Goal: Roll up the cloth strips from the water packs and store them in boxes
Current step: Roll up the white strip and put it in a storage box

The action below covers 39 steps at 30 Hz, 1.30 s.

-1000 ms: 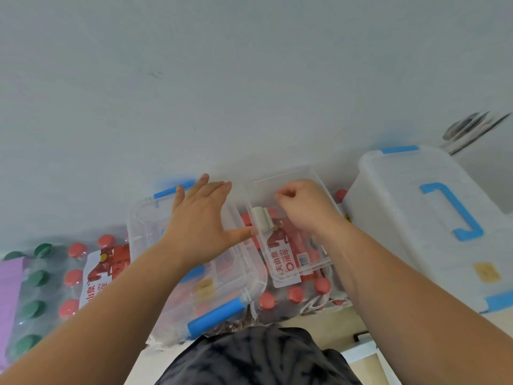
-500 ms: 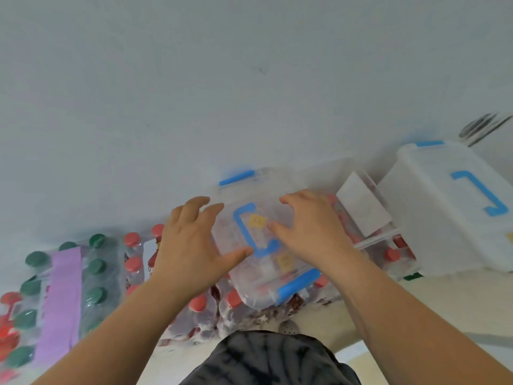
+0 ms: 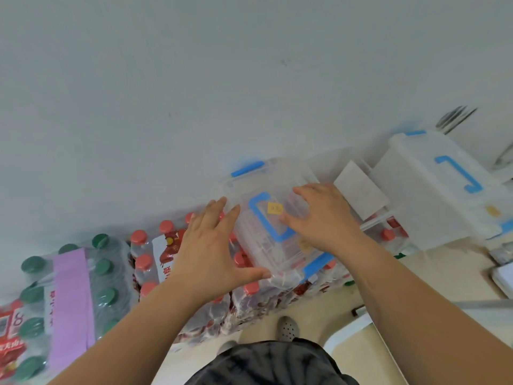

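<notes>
A small clear box (image 3: 251, 247) with a blue handle and blue latches has its lid on and rests on packs of red-capped water bottles (image 3: 144, 263). My left hand (image 3: 211, 245) lies against the box's left side, thumb at the front corner. My right hand (image 3: 324, 218) presses on the right of the lid with fingers spread. Together they hold the box between them. A purple cloth strip (image 3: 72, 295) runs across a pack of green-capped bottles (image 3: 107, 295) at the left.
Behind my right hand stands an open clear box (image 3: 327, 165) with a white sheet (image 3: 361, 187) in it. A large white lidded box (image 3: 422, 198) with a blue handle sits at the right. A grey wall rises behind everything. My shoe (image 3: 287, 327) is on the floor below.
My right hand left the open box, where it held a small roll, and came onto the lidded box beside my left hand. The view swung left, showing the purple strip.
</notes>
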### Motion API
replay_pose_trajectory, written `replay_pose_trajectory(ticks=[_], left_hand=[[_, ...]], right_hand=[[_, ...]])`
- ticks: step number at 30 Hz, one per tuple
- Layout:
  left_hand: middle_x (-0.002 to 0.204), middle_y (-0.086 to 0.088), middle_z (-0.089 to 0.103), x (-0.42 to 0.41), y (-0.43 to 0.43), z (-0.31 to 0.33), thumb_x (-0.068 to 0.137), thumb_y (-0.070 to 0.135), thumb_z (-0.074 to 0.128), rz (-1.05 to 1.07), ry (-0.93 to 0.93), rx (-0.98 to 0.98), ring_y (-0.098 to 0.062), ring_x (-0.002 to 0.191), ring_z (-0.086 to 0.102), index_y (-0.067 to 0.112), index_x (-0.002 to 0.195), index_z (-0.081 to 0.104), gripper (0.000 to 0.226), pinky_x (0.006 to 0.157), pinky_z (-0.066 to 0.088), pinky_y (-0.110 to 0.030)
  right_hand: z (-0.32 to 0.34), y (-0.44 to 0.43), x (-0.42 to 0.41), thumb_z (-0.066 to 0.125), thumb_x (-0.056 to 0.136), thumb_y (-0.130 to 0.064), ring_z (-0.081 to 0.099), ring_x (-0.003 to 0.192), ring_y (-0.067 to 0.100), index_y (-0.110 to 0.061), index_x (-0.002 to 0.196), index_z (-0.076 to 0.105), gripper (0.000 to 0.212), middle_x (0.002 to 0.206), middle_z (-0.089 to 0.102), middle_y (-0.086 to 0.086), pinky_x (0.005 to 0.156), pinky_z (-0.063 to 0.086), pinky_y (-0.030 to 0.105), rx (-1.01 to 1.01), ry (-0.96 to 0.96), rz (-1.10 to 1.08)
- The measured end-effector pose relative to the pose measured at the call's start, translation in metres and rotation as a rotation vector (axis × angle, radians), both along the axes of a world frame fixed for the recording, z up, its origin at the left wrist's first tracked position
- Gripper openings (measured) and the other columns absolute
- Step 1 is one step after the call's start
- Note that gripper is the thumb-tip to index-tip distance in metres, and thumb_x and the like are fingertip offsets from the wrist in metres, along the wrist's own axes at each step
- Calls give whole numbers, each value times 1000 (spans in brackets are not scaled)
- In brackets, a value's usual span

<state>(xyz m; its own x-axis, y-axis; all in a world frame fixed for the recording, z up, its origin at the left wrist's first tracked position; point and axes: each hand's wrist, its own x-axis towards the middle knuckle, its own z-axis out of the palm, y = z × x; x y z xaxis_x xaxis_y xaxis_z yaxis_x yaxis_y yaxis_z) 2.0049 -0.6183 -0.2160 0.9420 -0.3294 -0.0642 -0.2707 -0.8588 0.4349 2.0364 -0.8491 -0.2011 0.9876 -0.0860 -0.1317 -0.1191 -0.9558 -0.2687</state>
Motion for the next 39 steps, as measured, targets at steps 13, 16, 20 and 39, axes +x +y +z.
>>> replay_pose_trajectory(ticks=[13,16,20,39], left_hand=[[163,11,17,1,-10,11,39,82,74,54,46,-150,-14,150,21,40,149,33,125,120,28,-44],[161,16,23,5,-24,23,36,82,70,29,32,-225,-8,148,23,47,145,35,119,120,26,-40],[162,22,10,19,-65,39,44,75,79,-103,28,-177,-5,148,18,51,143,34,112,120,23,-37],[141,5,57,87,-193,16,46,85,64,-193,-41,54,-13,133,48,32,109,68,82,120,21,-55]], right_hand=[[17,-19,4,72,91,-25,60,108,9,-21,133,62,43,132,53,-5,90,46,20,492,-146,-163],[22,-41,8,60,95,-5,61,104,7,-19,125,68,34,125,61,-6,94,50,18,553,-245,-176],[34,-79,14,53,91,3,64,87,8,-20,121,71,42,103,63,-7,75,48,17,582,-277,-269],[-10,-188,52,67,91,-24,52,130,24,-12,136,61,47,144,52,6,103,37,26,341,-33,-194]])
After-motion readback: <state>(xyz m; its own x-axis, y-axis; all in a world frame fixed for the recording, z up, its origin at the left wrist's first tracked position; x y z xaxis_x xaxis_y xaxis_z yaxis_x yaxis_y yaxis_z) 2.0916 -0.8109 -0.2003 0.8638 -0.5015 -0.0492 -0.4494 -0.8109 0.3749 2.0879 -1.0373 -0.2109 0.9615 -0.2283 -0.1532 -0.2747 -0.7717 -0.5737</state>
